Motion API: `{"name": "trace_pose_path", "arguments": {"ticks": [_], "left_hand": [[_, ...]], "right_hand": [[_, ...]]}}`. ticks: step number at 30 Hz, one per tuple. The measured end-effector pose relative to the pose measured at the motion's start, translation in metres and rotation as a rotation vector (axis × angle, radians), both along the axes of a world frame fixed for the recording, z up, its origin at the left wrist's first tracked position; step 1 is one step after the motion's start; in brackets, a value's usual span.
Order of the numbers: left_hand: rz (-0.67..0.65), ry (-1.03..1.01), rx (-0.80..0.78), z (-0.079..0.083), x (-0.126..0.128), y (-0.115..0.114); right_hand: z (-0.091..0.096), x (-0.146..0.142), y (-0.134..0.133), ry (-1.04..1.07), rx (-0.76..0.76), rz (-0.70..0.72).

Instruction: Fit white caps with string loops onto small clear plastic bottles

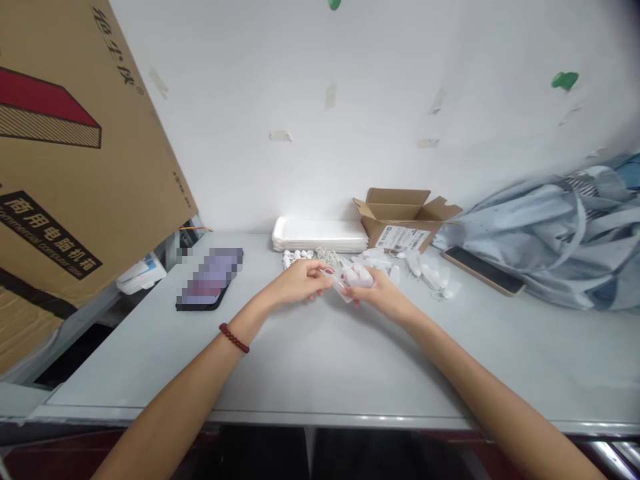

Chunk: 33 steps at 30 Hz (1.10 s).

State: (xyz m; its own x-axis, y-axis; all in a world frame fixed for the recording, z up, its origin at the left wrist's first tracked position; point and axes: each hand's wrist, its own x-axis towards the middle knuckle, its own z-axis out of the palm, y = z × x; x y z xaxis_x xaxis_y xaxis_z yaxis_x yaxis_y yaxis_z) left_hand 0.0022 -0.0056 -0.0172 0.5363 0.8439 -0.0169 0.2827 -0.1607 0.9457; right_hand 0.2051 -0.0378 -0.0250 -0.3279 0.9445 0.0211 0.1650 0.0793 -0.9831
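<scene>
My left hand (300,281) is closed in a pinch at the left edge of a small clear plastic bag (341,288). On the other side, my right hand (381,293) grips the same bag, and a pale white bundle (357,275) shows at its fingers; I cannot make out what the bundle is. Just behind my hands lie small white pieces (299,255) and a heap of thin white cords (327,256). Several white pieces in clear wrapping (433,272) are spread to the right of my right hand.
Behind the hands are a stack of white trays (320,233) and an open cardboard box (400,223). A phone (210,279) lies left, another phone (483,270) right, beside pale blue fabric (535,233). A large carton (85,153) leans in at left.
</scene>
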Motion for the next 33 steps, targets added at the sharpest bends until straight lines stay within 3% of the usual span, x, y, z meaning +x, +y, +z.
{"name": "trace_pose_path", "arguments": {"ticks": [4, 9, 14, 19, 29, 33], "left_hand": [[0.023, -0.052, 0.112, -0.001, 0.003, -0.003], [-0.023, -0.101, 0.089, -0.001, 0.009, -0.008], [-0.051, -0.101, 0.085, -0.001, 0.01, -0.009], [-0.122, -0.028, 0.069, 0.0, 0.007, -0.006], [-0.018, 0.012, 0.182, -0.01, 0.018, -0.011], [-0.081, 0.023, 0.202, -0.009, 0.012, -0.007]], "right_hand": [[-0.002, 0.001, -0.001, 0.028, -0.051, 0.093], [-0.003, 0.001, -0.004, 0.079, -0.119, 0.234], [-0.003, 0.001, -0.006, 0.135, -0.167, 0.181], [0.0, 0.001, -0.01, 0.129, -0.173, 0.228], [0.007, 0.002, -0.01, 0.068, -0.182, 0.177], [0.006, 0.004, -0.008, 0.03, -0.193, 0.163]]}}
